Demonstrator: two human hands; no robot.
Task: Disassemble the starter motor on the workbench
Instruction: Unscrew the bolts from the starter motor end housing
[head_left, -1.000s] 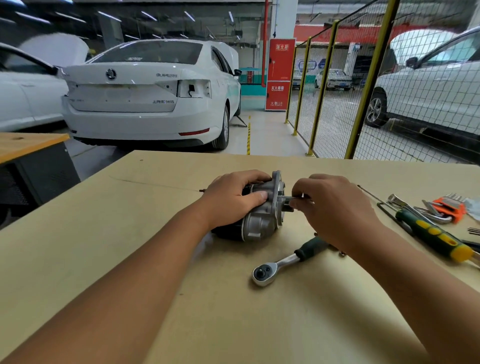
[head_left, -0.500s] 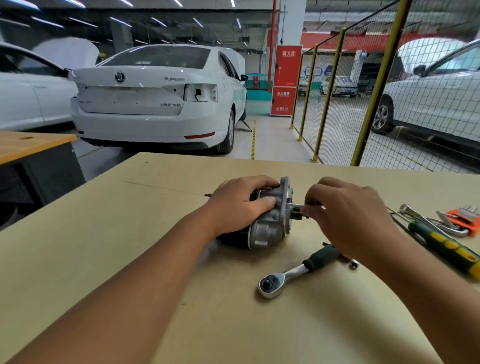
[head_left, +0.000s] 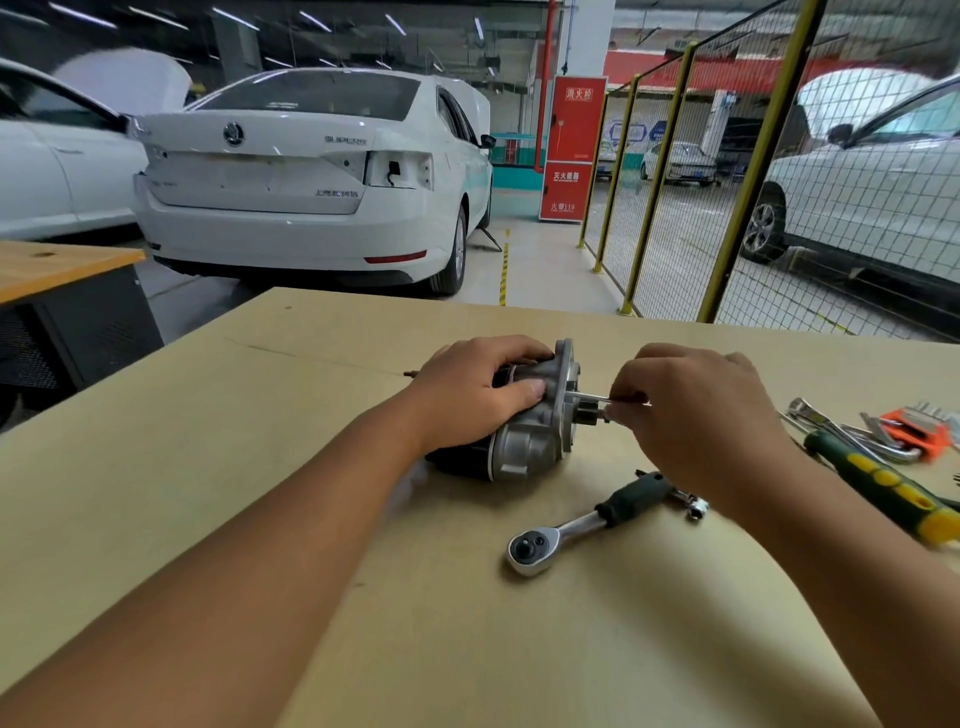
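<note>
- One starter motor (head_left: 524, 426) lies on its side near the middle of the workbench (head_left: 260, 467), flange end toward the right.
- The left hand (head_left: 467, 395) grasps the motor body, apparently to keep it from rolling.
- The right hand (head_left: 696, 410) pinches one thin through-bolt (head_left: 589, 398) sticking out of the flange, probably to draw it out by hand.
- One ratchet wrench (head_left: 582, 525) rests just in front of the motor, within reach.
- One small socket (head_left: 697, 506) sits at the ratchet's handle end.
- At the right edge lie one green-and-yellow screwdriver (head_left: 883, 480) and one orange hex-key set (head_left: 909, 434).

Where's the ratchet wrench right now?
Head view: the ratchet wrench lies untouched on the workbench, just in front of the starter motor, under the right hand.
</note>
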